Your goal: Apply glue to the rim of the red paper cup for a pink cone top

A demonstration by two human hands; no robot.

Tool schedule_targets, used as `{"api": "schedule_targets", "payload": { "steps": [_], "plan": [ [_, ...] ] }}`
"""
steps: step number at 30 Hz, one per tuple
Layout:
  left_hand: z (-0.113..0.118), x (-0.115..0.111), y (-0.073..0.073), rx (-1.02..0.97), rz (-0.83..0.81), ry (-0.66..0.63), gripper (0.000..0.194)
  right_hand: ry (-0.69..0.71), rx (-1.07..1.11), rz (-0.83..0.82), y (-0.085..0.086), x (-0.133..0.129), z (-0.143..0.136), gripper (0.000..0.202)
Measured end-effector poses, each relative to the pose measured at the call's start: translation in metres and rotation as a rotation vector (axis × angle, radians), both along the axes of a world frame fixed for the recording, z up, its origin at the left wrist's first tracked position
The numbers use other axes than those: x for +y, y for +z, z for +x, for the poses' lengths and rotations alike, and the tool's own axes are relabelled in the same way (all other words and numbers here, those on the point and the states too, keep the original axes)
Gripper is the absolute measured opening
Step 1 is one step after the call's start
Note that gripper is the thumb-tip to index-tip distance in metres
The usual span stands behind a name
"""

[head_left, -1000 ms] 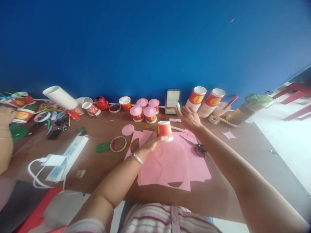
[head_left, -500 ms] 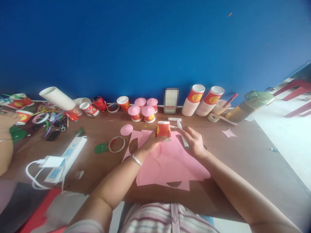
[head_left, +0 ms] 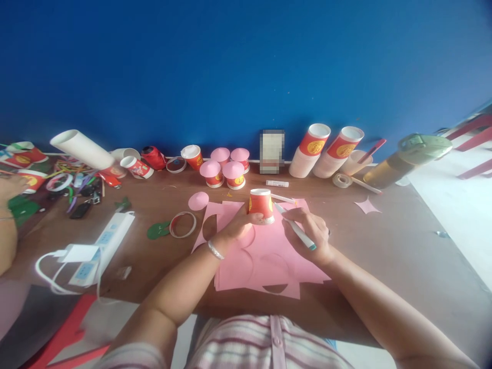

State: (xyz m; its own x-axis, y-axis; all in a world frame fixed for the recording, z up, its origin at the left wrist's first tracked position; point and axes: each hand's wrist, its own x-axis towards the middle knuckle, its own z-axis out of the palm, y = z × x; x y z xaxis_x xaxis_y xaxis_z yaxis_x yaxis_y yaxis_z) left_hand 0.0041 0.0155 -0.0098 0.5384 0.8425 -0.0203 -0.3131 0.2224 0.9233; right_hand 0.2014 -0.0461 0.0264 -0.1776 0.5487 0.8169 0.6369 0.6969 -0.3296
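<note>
My left hand is closed round a red paper cup, which is upside down over the pink paper sheets. My right hand grips a white marker with a green end; its tip points at the cup's right side, and whether they touch is unclear. Beyond the right hand lies another white pen. Several small red cups with pink cone tops stand behind the left hand. A loose pink cone rests left of the sheets.
A power strip with a white charger and cable lies at left, near a tape ring. Stacked cups, a tape roll and a bottle stand back right. Another person's hand shows at far left.
My right hand has taken hold of the white marker that lay on the pink sheets, and its tip now points at the cup. The cup has turned slightly in my left hand.
</note>
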Motion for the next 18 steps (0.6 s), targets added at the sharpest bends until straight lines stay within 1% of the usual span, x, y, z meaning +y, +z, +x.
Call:
{"api": "schedule_targets", "payload": {
  "steps": [5, 6, 8, 10, 14, 18],
  "plan": [
    [0.0, -0.003, 0.016, 0.058, 0.07, -0.035, 0.023, 0.076, -0.097, 0.033, 0.004, -0.002, -0.003, 0.036],
    [0.0, -0.004, 0.019, 0.08, 0.073, -0.045, 0.024, 0.077, -0.115, 0.036, 0.004, -0.002, -0.004, 0.036],
    [-0.001, -0.006, 0.022, 0.104, 0.061, -0.009, 0.029, 0.074, -0.152, 0.033, 0.004, -0.002, -0.004, 0.035],
    [-0.001, -0.008, 0.023, 0.116, 0.05, 0.017, 0.034, 0.064, -0.179, 0.036, 0.003, -0.002, -0.004, 0.033],
    [0.0, -0.009, 0.022, 0.102, 0.021, 0.018, 0.04, 0.044, -0.212, 0.049, 0.001, -0.002, -0.004, 0.029],
    [0.002, -0.009, 0.024, 0.094, 0.003, 0.024, 0.042, 0.027, -0.233, 0.05, 0.001, -0.001, -0.003, 0.027]
  ]
}}
